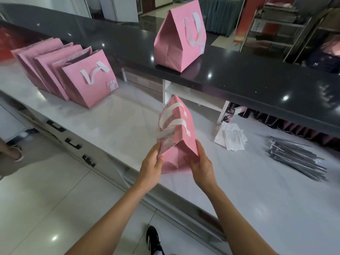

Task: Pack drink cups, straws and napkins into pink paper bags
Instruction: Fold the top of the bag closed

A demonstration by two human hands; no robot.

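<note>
A pink paper bag (179, 137) with white handles stands over the white counter (117, 124), its top pinched together. My left hand (150, 168) grips its lower left side and my right hand (202, 166) grips its lower right side near the base. A second pink bag (176, 41), its top closed, stands on the dark upper counter. A row of several flat pink bags (73, 74) leans at the left of the white counter. White napkins (230, 138) and a pile of wrapped straws (296, 157) lie to the right. No drink cups are visible.
The dark raised counter (257, 78) overhangs the back of the white one, with a white shelf unit (195, 96) beneath it. Drawer handles (73, 143) line the counter front. Another person's sandalled foot (16, 151) stands at the left. My shoe (153, 240) is on the tiled floor.
</note>
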